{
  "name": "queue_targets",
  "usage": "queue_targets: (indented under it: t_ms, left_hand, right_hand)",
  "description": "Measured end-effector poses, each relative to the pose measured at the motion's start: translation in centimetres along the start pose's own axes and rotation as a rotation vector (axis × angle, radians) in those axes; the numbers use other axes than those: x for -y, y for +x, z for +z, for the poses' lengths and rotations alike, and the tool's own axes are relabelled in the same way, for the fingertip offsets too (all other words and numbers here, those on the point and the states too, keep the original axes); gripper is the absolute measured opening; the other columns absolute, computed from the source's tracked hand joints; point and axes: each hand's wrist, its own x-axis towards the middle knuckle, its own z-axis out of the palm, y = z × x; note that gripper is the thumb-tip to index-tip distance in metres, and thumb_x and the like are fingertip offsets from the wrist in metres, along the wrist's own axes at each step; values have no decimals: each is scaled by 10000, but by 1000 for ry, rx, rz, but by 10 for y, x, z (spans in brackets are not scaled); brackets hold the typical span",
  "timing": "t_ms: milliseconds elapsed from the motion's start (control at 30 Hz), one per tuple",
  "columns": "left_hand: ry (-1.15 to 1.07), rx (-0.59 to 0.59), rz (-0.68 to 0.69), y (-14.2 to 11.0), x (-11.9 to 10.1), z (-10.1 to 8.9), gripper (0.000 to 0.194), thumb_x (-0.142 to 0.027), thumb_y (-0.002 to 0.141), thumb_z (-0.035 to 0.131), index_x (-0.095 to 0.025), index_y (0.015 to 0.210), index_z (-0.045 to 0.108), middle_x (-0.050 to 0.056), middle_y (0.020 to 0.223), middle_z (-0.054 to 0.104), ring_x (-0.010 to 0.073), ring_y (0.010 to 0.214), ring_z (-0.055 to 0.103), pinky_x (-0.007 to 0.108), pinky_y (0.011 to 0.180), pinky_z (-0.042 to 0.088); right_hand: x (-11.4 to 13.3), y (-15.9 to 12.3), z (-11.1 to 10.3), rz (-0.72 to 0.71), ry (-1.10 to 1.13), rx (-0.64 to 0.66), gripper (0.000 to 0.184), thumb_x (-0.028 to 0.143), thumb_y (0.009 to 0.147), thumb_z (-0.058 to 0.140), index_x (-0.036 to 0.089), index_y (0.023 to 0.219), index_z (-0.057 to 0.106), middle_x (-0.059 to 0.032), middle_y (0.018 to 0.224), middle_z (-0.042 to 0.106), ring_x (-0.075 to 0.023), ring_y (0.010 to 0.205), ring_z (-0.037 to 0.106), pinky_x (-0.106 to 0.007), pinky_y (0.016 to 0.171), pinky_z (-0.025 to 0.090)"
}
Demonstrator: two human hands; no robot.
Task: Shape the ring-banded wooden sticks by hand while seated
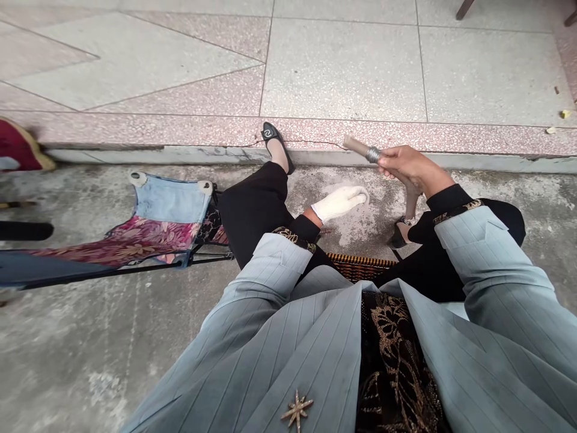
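My left hand [339, 203], in a white knit glove, is low between my knees. Its fingers are closed together, and a small pale grey rounded shape shows at their tips; I cannot make out whether it is a held thing. My bare right hand [403, 165] grips a brownish stick-like piece [356, 145] that points up and left. Silvery wire [373, 154] is wound round it in a tight coil next to my fingers. Below the palm a grey-brown length [412, 201] hangs toward my shoe; its link to the stick is hidden by the hand.
A low step edge [324, 157] runs across in front of my feet, with tiled floor [342, 72] above it. On the left stands a folding fabric chair [174, 201]. A woven seat edge [363, 264] shows beneath me. Dark furniture legs [464, 8] are at top right.
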Motion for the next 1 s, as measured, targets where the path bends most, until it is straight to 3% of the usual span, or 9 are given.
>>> queue_targets:
  t_ms: [100, 233, 400, 533, 633, 800, 900, 1000]
  left_hand:
    - [142, 80, -20, 1, -2, 2, 314, -350, 972, 411, -154, 940, 654, 45, 869, 664, 166, 811, 587, 267, 772, 420]
    - [268, 151, -41, -1, -4, 2, 342, -378, 973, 400, -172, 938, 670, 52, 877, 675, 186, 797, 593, 271, 710, 398]
    - [266, 146, 18, -2, 0, -7, 351, -374, 963, 395, -183, 992, 689, 49, 916, 695, 189, 831, 611, 280, 773, 419]
    - [48, 81, 25, -1, 3, -13, 337, -397, 943, 448, -167, 1012, 685, 56, 936, 698, 175, 821, 605, 287, 781, 447]
    - [-175, -1, -13, -1, 2, -12, 357, -438, 956, 456, -148, 956, 665, 49, 766, 647, 142, 661, 556, 270, 664, 444]
    - [-461, -26, -11, -3, -4, -9, 416, -530, 951, 477, -144, 894, 621, -19, 598, 494, 83, 506, 406, 219, 533, 361]
    - [-373, 20, -26, -2, -6, -9, 416, -521, 955, 462, -145, 900, 630, -18, 627, 510, 83, 511, 404, 220, 535, 348]
    - [-133, 36, -16, 0, -4, -8, 387, -460, 963, 430, -148, 895, 648, 7, 726, 574, 112, 614, 482, 235, 612, 380]
  right_hand:
    - [-3, 5, 6, 51, -460, 31, 309, 404, 825, 700, 157, 1006, 741, -65, 808, 676, -184, 737, 589, -299, 650, 427]
    - [-5, 8, 10, 83, -784, 290, 269, 415, 774, 736, 196, 924, 778, -91, 838, 701, -203, 718, 589, -327, 638, 394]
    - [-7, 5, 5, 93, -606, 633, 372, 509, 674, 794, 212, 899, 794, -27, 797, 714, -166, 724, 584, -297, 679, 415]
    - [-5, 0, -7, -9, -313, 745, 439, 478, 672, 804, 175, 988, 782, -15, 845, 727, -125, 732, 585, -270, 705, 432]
    - [-2, -4, -11, -119, 2, 669, 468, 476, 702, 797, 170, 1053, 745, -8, 822, 708, -107, 685, 563, -262, 677, 452]
    - [1, -5, -1, -205, 332, 220, 465, 543, 738, 770, 175, 1010, 690, -21, 805, 665, -113, 666, 550, -259, 639, 476]
    - [-3, 2, 4, -138, 250, 61, 451, 548, 772, 737, 179, 1027, 688, -44, 797, 655, -141, 676, 554, -284, 633, 482]
    - [-10, 9, 9, -19, -108, -4, 397, 449, 822, 700, 173, 1106, 705, -51, 810, 655, -167, 723, 563, -304, 664, 463]
